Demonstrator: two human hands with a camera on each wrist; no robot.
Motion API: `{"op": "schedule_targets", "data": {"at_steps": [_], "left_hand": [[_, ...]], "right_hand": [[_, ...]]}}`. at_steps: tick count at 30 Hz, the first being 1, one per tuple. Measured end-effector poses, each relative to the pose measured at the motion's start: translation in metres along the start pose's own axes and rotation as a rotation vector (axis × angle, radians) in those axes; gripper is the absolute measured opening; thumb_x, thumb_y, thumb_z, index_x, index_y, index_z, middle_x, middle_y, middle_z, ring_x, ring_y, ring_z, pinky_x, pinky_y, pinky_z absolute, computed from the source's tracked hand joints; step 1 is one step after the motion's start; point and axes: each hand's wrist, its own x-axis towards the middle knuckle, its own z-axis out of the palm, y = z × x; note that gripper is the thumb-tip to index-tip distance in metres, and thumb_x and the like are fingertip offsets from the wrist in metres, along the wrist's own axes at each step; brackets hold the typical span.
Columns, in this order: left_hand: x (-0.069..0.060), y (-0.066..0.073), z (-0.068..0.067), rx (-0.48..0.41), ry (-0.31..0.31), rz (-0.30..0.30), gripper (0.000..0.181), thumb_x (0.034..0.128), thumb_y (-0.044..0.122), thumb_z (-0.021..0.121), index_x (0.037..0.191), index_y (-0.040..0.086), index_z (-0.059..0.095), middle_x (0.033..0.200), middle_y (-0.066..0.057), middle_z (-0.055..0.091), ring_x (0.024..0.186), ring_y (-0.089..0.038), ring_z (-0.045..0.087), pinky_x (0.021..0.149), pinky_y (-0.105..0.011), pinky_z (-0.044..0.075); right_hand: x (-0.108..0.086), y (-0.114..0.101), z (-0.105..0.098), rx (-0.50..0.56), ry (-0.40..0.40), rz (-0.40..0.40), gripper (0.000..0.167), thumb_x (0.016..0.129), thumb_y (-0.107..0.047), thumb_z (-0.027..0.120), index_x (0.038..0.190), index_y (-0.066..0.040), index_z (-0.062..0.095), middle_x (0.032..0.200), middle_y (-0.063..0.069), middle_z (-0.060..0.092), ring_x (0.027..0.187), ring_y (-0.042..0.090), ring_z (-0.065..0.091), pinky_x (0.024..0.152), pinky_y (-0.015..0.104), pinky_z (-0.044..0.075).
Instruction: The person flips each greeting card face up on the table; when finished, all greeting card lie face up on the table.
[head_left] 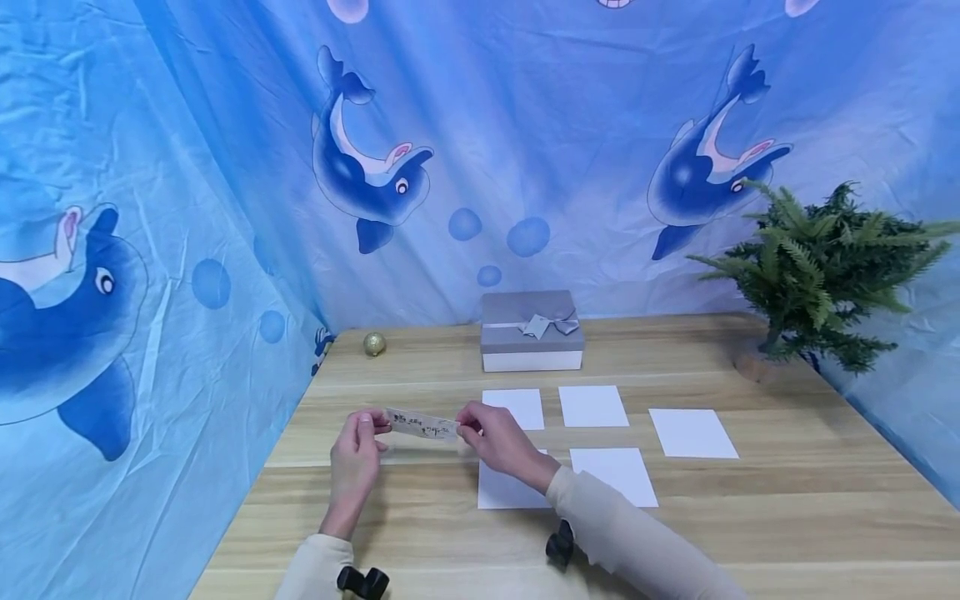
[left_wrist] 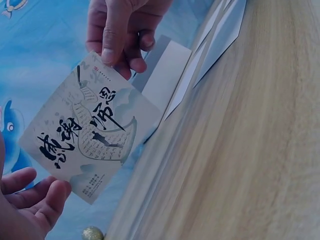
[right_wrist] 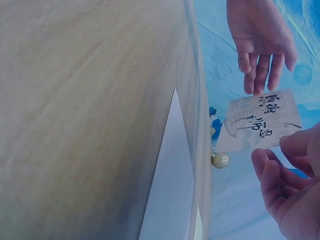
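Note:
A printed card (head_left: pixel 423 424) with dark brush characters is held up above the wooden table. My right hand (head_left: pixel 498 442) pinches one edge between thumb and fingers; the right wrist view shows this grip on the card (right_wrist: pixel 262 120) by the right hand (right_wrist: pixel 295 180). At the opposite edge is my left hand (head_left: pixel 356 458), its fingers extended and relaxed. In the right wrist view the left hand's (right_wrist: pixel 262 45) fingertips meet the card's edge, with the thumb apart from it. The left wrist view shows the card's (left_wrist: pixel 92 130) printed face between the left hand (left_wrist: pixel 32 205) and right hand (left_wrist: pixel 122 35).
Several white square sheets, one of them at the right (head_left: pixel 693 433), lie on the table (head_left: pixel 810 517). Behind them stands a grey-lidded box (head_left: pixel 531 342) with a bow. A gold ball (head_left: pixel 374 343) sits at the back left, a small green tree (head_left: pixel 821 267) at the back right.

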Motion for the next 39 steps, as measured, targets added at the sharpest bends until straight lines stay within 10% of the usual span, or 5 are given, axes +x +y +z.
{"op": "schedule_targets", "data": {"at_steps": [10, 27, 39], "left_hand": [[-0.0019, -0.0016, 0.0012, 0.039, -0.04, -0.034, 0.045, 0.107, 0.035, 0.03, 0.115, 0.002, 0.06, 0.109, -0.016, 0.068, 0.096, -0.036, 0.066, 0.069, -0.022, 0.055], [-0.0068, -0.0004, 0.0036, 0.069, -0.039, -0.056, 0.039, 0.1068, 0.031, 0.034, 0.114, 0.003, 0.061, 0.108, -0.013, 0.069, 0.09, -0.033, 0.066, 0.063, -0.021, 0.052], [-0.0068, -0.0057, 0.0041, 0.112, -0.065, -0.048, 0.042, 0.1072, 0.031, 0.031, 0.116, 0.002, 0.06, 0.11, -0.014, 0.068, 0.102, -0.028, 0.065, 0.092, -0.041, 0.047]], "right_hand": [[0.0, 0.0001, -0.0023, 0.027, 0.024, 0.022, 0.006, 0.094, -0.009, 0.063, 0.098, -0.005, 0.065, 0.082, 0.004, 0.068, 0.065, 0.001, 0.056, 0.054, 0.018, 0.05], [0.0003, 0.0025, 0.0008, 0.112, 0.046, 0.094, 0.005, 0.096, -0.008, 0.06, 0.094, -0.003, 0.06, 0.077, 0.003, 0.065, 0.066, 0.019, 0.067, 0.053, 0.019, 0.052], [-0.0003, 0.0029, 0.0026, 0.188, 0.097, 0.192, 0.024, 0.092, 0.005, 0.056, 0.115, 0.009, 0.059, 0.08, 0.015, 0.07, 0.07, 0.026, 0.07, 0.053, 0.019, 0.053]]}}
